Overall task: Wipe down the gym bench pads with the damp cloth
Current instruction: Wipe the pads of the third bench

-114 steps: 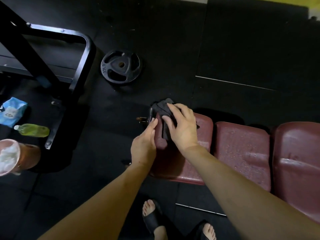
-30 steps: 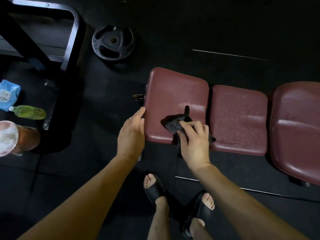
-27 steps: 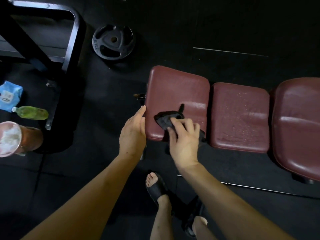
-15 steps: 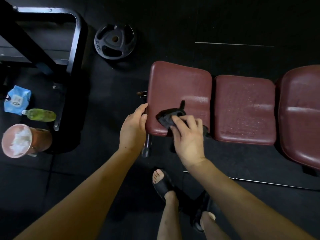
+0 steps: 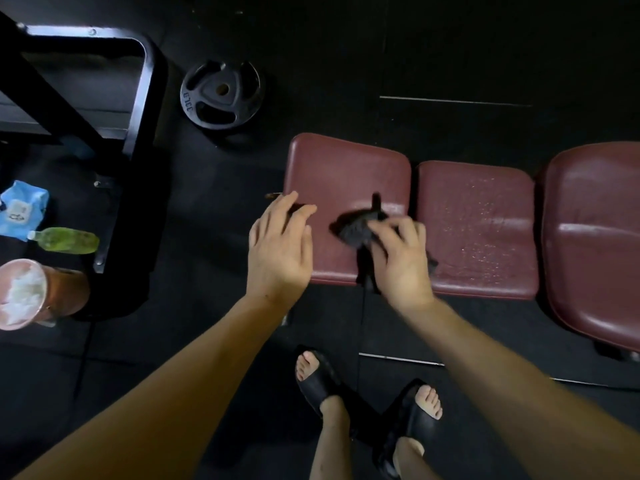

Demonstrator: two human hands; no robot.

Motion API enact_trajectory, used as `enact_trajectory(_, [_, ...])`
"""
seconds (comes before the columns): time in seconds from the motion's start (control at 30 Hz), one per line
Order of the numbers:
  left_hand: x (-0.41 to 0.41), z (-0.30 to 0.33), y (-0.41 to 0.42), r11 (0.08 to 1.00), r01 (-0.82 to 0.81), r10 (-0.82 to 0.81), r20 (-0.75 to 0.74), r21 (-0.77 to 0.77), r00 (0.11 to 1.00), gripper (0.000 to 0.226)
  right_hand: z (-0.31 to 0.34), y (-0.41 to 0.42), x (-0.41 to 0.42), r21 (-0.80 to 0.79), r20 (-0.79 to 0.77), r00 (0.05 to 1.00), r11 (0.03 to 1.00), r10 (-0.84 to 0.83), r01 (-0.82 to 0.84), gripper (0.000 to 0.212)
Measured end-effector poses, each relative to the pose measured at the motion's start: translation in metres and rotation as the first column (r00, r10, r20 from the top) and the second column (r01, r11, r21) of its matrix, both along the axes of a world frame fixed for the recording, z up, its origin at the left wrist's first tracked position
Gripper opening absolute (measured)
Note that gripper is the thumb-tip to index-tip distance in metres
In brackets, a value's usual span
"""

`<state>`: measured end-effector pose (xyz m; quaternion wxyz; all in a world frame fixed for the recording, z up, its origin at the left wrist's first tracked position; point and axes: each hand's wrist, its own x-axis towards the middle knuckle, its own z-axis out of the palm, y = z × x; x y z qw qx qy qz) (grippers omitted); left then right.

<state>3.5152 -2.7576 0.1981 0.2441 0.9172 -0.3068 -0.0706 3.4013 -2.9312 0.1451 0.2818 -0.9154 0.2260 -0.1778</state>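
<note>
The dark damp cloth (image 5: pixel 356 230) lies bunched on the left-end pad (image 5: pixel 346 174) of the bench, near that pad's front right corner, with a tail of it hanging over the front edge. The right hand (image 5: pixel 398 261) presses down on it, fingers spread and lightly bent over the bunch — whether they actually pinch the fabric cannot be told, as the hand is blurred. The left hand (image 5: pixel 280 254) is open and holds nothing, fingers loosely spread at the pad's left edge; whether it touches the vinyl is unclear.

To wipe well here, flatten the cloth under the palm so more of it meets the vinyl, and work in overlapping passes from the back edge toward the front, taking in the rolled edges. The left hand would likely do best braced on the pad's left edge.

The middle pad (image 5: pixel 478 216) is speckled with droplets — probably unwiped — and the right-end pad (image 5: pixel 595 244) shows shiny streaks; both seem left to do.
</note>
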Motion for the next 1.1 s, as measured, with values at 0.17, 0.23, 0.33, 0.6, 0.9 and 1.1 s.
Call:
enact_trajectory(0.17, [0.023, -0.015, -0.036, 0.993, 0.083, -0.088, 0.055, 0.085, 0.995, 0.04, 0.006, -0.05, 0.073, -0.023, -0.004, 0.991, 0.991, -0.134, 0.134, 0.024])
enact_trajectory(0.23, [0.023, -0.017, -0.038, 0.989, 0.067, -0.076, 0.066, 0.133, 0.995, 0.045, 0.007, -0.032, 0.05, -0.032, -0.014, 0.991, 0.991, -0.133, 0.133, 0.022])
enact_trajectory(0.33, [0.02, -0.017, -0.041, 0.973, 0.05, -0.078, 0.117, 0.224, 0.99, 0.049, 0.008, 0.011, -0.018, -0.013, -0.056, 0.998, 1.0, -0.028, 0.027, 0.022])
enact_trajectory(0.6, [0.019, -0.025, -0.04, 0.941, 0.049, -0.132, 0.231, 0.334, 0.964, 0.054, 0.003, -0.055, 0.089, -0.087, -0.007, 0.982, 0.979, -0.186, 0.185, 0.019])
enact_trajectory(0.9, [0.02, -0.024, -0.04, 0.928, 0.041, -0.129, 0.217, 0.37, 0.968, 0.054, 0.001, 0.006, -0.012, -0.008, -0.081, 0.991, 0.994, -0.105, 0.105, 0.019])
enact_trajectory(1.1, [0.022, -0.028, -0.041, 0.929, 0.04, -0.128, 0.219, 0.369, 0.967, 0.054, -0.001, -0.064, 0.094, -0.1, -0.011, 0.978, 0.973, -0.209, 0.207, 0.017])
